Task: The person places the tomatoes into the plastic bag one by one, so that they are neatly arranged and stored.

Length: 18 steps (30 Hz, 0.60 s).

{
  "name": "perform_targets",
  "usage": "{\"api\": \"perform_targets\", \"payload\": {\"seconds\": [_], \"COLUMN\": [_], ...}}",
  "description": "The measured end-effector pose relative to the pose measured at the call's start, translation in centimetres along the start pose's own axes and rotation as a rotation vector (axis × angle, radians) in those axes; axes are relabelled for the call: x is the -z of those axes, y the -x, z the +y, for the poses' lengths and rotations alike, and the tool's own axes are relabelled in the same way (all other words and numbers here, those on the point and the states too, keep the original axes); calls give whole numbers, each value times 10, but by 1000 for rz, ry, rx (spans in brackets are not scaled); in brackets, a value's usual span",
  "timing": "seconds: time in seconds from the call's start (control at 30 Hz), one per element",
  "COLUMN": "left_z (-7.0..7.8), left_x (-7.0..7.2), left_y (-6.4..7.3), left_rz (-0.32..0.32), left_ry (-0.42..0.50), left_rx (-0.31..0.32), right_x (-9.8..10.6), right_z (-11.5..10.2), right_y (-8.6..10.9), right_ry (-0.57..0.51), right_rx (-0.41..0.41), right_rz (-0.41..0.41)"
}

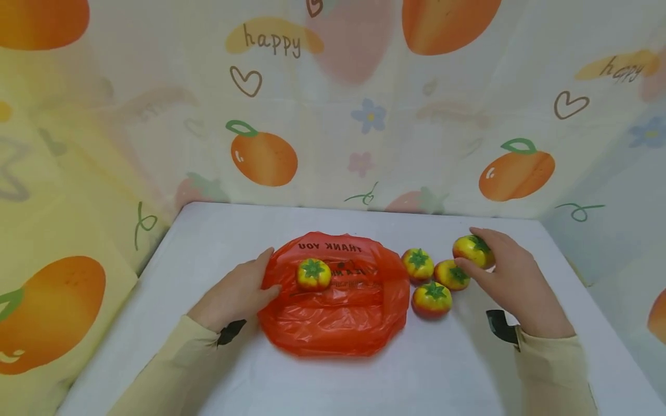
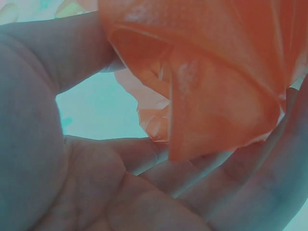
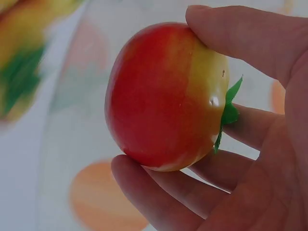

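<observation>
A red plastic bag (image 1: 333,329) with mirrored "THANK YOU" lettering lies on the white table. One red-and-yellow tomato (image 1: 314,275) with a green leafy top sits on it or in it; I cannot tell which. My left hand (image 1: 236,293) grips the bag's left edge, and the left wrist view shows the film (image 2: 216,106) between thumb and fingers. At the right, my right hand (image 1: 515,277) holds another tomato (image 3: 163,96) between thumb and fingertips. Just left of it are three more tomatoes (image 1: 418,264) grouped beside the bag, and the held one (image 1: 470,251) is behind them.
The white table (image 1: 333,384) runs back to a patterned cloth (image 1: 333,150) with printed oranges and hearts. Cloth also hangs along the left and right sides. Dark straps (image 1: 502,326) show at both wrists.
</observation>
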<state>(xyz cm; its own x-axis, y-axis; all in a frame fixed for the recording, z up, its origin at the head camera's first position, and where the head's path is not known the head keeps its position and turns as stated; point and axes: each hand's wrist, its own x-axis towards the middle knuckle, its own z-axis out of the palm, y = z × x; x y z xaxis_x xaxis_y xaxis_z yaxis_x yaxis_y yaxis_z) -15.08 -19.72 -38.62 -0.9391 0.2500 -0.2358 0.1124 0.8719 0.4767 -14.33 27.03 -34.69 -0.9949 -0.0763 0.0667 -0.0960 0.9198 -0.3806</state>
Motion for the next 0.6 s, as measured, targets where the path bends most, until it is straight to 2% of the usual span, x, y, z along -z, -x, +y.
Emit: {"api": "perform_targets", "payload": {"seconds": [0.1,0.23,0.4,0.6], "left_z": [-1,1,3,4], "left_x": [0,0,-1,-2], "left_y": [2,1,1,2], "left_rz": [2,0,-11,-16], "left_ry": [1,-1,8,10], "left_rx": [10,18,23,45], "right_x": [-3,-9,-18,-34], "right_z": [-38,-78,-112,-150], "right_y": [0,-5,-10,-11], "right_ry": [-24,-40,-67,-58], "right_rx": [72,153,267,321], "right_rz": [0,-29,-19,-63]}}
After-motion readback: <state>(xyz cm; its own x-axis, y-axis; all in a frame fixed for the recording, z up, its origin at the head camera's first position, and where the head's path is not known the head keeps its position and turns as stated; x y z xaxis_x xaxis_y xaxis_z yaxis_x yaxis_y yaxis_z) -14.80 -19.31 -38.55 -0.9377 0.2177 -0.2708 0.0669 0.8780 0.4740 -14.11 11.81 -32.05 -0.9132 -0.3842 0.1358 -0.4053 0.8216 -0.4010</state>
